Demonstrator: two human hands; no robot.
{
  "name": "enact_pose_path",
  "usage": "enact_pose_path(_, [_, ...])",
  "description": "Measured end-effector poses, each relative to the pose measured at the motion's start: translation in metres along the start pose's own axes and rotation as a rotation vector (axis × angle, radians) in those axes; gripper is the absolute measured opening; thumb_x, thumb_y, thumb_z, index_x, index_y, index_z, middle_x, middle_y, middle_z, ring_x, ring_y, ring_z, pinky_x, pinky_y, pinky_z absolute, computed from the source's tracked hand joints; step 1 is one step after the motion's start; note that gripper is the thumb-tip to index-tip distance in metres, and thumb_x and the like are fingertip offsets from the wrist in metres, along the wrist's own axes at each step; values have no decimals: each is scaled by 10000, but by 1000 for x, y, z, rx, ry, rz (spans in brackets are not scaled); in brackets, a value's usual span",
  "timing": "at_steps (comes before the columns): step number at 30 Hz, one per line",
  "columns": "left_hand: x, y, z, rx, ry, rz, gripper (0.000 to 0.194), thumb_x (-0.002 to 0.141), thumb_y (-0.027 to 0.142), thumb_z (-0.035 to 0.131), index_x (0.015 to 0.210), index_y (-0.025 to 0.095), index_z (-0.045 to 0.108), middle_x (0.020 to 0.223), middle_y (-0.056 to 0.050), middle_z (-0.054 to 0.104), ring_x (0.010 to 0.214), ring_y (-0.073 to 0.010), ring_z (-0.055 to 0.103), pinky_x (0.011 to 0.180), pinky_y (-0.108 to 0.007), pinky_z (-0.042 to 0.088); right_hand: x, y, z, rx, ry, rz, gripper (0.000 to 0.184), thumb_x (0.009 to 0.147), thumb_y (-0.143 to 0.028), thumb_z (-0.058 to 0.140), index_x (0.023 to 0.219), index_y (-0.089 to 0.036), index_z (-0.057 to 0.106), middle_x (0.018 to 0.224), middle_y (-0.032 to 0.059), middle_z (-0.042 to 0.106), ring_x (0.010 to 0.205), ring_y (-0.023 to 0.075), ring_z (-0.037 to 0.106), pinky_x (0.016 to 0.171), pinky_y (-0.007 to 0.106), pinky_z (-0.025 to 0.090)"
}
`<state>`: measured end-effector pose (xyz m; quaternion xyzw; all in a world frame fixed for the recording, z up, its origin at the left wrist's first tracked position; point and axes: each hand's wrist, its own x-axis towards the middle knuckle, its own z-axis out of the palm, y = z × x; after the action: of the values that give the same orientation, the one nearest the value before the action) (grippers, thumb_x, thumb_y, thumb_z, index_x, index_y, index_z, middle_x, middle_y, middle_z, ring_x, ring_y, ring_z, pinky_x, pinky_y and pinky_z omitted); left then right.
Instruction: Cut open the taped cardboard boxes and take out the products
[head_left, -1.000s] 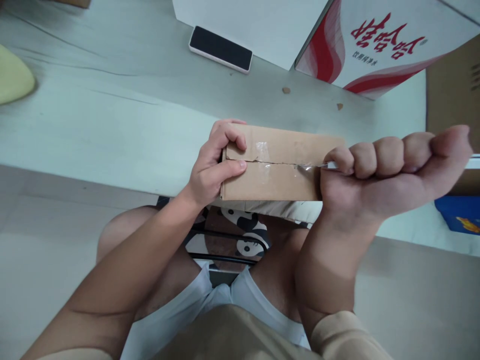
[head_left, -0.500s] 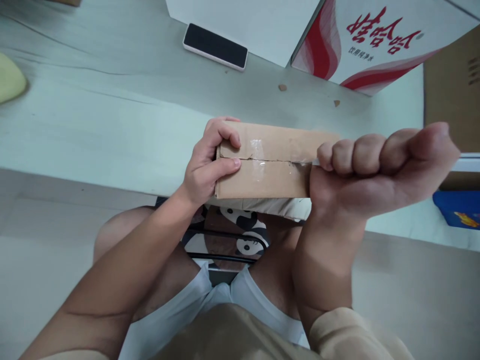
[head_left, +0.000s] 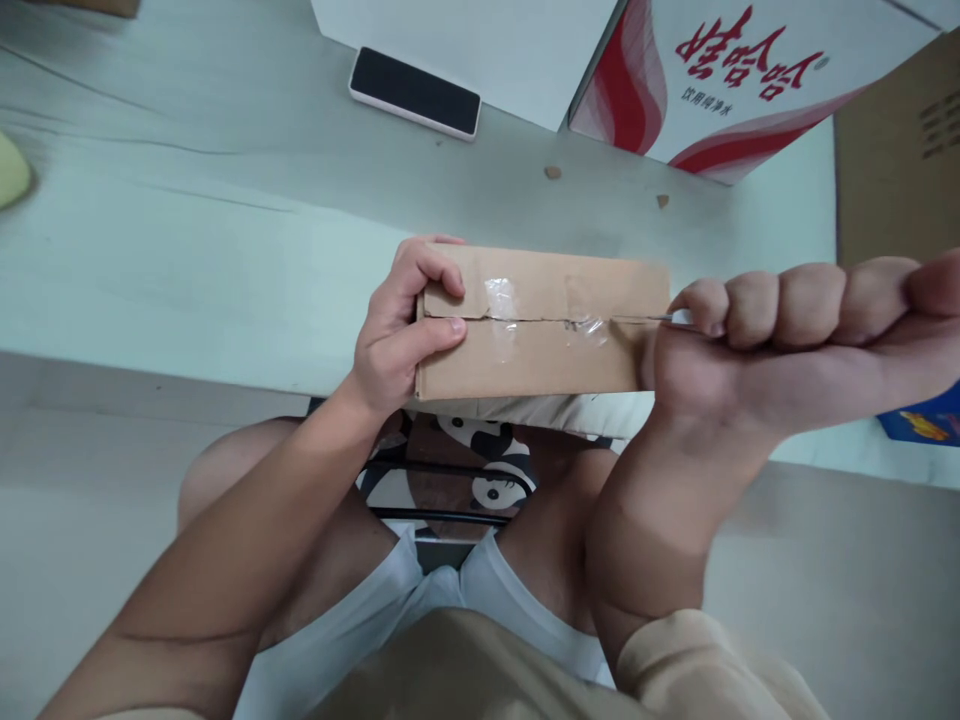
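Note:
A small cardboard box (head_left: 525, 360) is held above the near edge of the table. My left hand (head_left: 405, 325) grips its left end, thumb and fingertips pressed on the taped face. My right hand (head_left: 795, 330) is closed in a fist around a thin-bladed knife (head_left: 681, 317); only the blade and a bit of white handle show. The blade lies along the seam at the box's right end. Clear tape (head_left: 501, 297) crosses the seam nearer the left, and another piece of tape (head_left: 589, 330), cut and crumpled, is close to the blade.
On the table (head_left: 187, 270), a dark-topped white slab (head_left: 414, 93) lies against a white box (head_left: 465, 40). A red-and-white carton (head_left: 727, 90) stands behind, with a brown carton (head_left: 896, 180) at right. Two cardboard scraps (head_left: 553, 173) lie between. A yellow object (head_left: 11, 172) is at far left.
My right fist has moved right, drawing the knife along the seam so that its blade now shows. The tape near the box's right end looks cut and lifted.

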<state>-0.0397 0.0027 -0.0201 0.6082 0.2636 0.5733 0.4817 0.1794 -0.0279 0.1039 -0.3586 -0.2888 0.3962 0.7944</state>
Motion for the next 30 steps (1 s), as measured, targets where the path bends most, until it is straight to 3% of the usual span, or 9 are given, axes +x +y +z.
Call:
enact_pose_path(7, [1,8,6,-28,36,-35,308,690,437,780,888,272,611,1112,-37,608,1188,-325,472,1036,-487,367,-4,12,-2,66,-123,-12,609,982,-529,338,529,-220,71,517,-79,-66,356,43,10,309,204,221])
enact_pose_path(12, [1,7,6,-20,21,-14,309,703,425,776,903,263,607,1127,-34,610,1176,-311,475,1019,-477,368,-8,11,0,-50,-42,35,494,947,-435,409,544,-228,212,524,-75,-15,356,55,90,330,198,244])
enact_pose_path(20, [1,10,8,-48,45,-37,267,691,379,789,880,266,638,1064,-38,603,1222,-320,452,1046,-462,341,-4,17,-3,-26,-133,-29,517,908,-410,501,569,-235,152,513,-97,-11,350,43,68,314,197,209])
enact_pose_path(23, [1,7,6,-68,27,-1,275,710,372,794,895,248,633,1079,-33,603,1165,-299,486,1036,-456,357,-5,15,-1,-34,-182,50,552,923,-368,532,581,-232,120,514,-103,-10,362,34,84,337,187,239])
enact_pose_path(26, [1,7,6,-97,18,9,322,711,380,817,910,218,623,1133,-38,596,1094,-276,538,1082,-489,373,-4,11,1,-49,-147,82,663,888,-443,635,586,-228,86,511,-110,-20,364,23,78,346,185,228])
enact_pose_path(30, [0,14,8,-81,69,-70,383,687,394,856,899,176,623,1145,-62,580,1158,-302,574,1191,-595,318,1,10,0,-85,-71,123,746,854,-599,644,592,-226,54,493,-109,-25,354,21,57,342,191,185])
